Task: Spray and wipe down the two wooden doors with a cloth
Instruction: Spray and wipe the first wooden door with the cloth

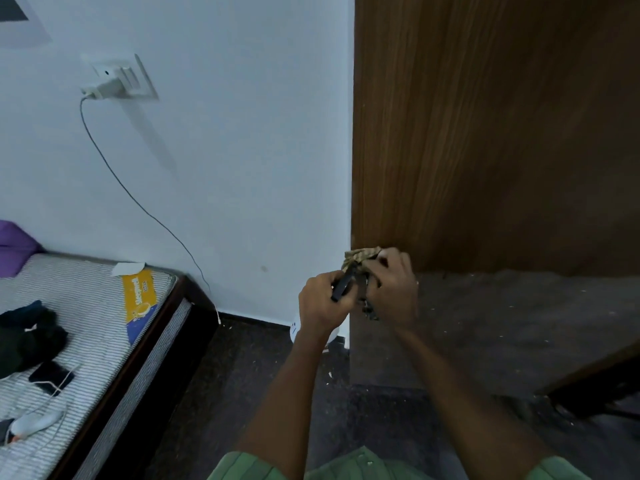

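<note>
striped mattress bed (86,306) far left, white wall socket (119,79) above. left hand (320,304) clenched round black spray trigger (343,285); bottle body mostly hidden. right hand (393,289) grasping crumpled patterned cloth (360,256), soft, light, best bunched in palm. brown wooden door (485,133) right, just beyond hands.

A bed (104,341) with a striped mattress filled the view at eight o'clock. On it lay dark clothes (29,336), a black phone (52,377) with a white cable (52,393), a yellow label (140,299) and a purple pillow (14,244) at nine o'clock. The dark speckled floor (242,375) ran beneath.
</note>
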A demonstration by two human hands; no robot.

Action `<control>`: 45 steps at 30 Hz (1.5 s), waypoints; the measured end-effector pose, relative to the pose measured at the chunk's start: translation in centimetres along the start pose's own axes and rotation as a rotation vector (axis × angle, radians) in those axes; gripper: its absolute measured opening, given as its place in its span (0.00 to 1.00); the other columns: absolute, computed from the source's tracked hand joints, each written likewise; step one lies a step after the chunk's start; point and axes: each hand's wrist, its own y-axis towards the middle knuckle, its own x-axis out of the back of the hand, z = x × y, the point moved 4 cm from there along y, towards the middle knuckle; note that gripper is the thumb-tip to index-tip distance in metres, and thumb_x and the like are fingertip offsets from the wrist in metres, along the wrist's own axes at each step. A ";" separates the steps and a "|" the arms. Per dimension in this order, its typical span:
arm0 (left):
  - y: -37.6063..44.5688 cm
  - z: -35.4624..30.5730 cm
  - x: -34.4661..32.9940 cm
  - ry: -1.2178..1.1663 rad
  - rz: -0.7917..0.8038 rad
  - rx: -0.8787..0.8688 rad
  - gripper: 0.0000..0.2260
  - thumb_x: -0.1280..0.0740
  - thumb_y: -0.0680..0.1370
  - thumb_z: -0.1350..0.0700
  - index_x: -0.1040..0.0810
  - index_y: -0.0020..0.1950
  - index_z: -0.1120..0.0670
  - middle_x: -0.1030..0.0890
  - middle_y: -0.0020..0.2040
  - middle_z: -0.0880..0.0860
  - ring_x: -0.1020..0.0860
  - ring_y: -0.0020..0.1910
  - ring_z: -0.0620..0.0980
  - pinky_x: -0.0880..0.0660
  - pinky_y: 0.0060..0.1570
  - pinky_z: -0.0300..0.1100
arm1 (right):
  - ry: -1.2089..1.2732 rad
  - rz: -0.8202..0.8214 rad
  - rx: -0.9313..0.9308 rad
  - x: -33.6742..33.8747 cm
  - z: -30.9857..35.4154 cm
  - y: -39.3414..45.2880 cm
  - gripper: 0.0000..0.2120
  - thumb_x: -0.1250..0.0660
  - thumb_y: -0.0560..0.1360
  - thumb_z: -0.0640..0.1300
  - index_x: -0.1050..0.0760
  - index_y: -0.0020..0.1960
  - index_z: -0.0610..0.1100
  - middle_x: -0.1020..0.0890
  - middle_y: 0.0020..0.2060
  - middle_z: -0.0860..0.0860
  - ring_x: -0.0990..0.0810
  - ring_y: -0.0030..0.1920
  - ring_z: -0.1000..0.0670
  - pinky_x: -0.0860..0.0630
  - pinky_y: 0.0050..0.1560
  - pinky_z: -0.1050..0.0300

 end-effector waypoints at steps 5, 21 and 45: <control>0.8 0.8 0.6 -0.065 -0.017 -0.057 0.16 0.35 0.76 0.41 0.22 0.36 0.51 0.25 0.27 0.48 0.29 0.26 0.50 0.35 0.30 0.41 | -0.045 0.027 0.022 -0.7 0.5 -0.5 0.12 0.38 0.75 0.37 0.15 0.47 0.41 0.23 0.45 0.46 0.27 0.46 0.44 0.26 0.38 0.48; 1.6 1.4 0.9 -0.134 -0.044 -0.115 0.15 0.33 0.78 0.45 0.23 0.36 0.51 0.24 0.27 0.49 0.27 0.27 0.52 0.27 0.29 0.52 | -0.064 -0.106 -0.036 -0.7 2.0 2.5 0.10 0.30 0.72 0.29 0.16 0.49 0.40 0.24 0.47 0.45 0.27 0.47 0.45 0.27 0.44 0.52; -4.0 0.1 -8.1 0.131 0.124 -0.072 0.07 0.26 0.78 0.49 0.16 0.45 0.51 0.22 0.35 0.44 0.28 0.32 0.45 0.39 0.32 0.35 | 0.300 -0.222 -0.727 5.6 -8.2 -5.3 0.14 0.34 0.75 0.32 0.27 0.59 0.40 0.27 0.58 0.49 0.26 0.55 0.55 0.31 0.55 0.75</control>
